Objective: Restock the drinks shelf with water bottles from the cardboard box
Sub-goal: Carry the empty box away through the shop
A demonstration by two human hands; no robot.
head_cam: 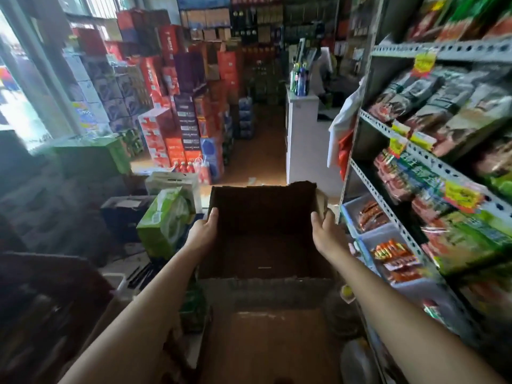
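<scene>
An open brown cardboard box (263, 245) is held up in front of me at waist height, its inside dark and with no bottles showing in it. My left hand (203, 230) grips the box's left wall, thumb over the rim. My right hand (324, 231) grips the right wall beside a bent flap. No water bottle is in either hand. Packs of blue-capped water bottles (245, 117) stand stacked on the floor far down the aisle.
A metal shelf rack (393, 134) full of snack packets runs along the right, close to my right arm. Stacked drink cartons (177, 112) line the left. A green box (163, 220) sits left of the cardboard box. A white counter (300, 139) stands ahead; brown floor lies between.
</scene>
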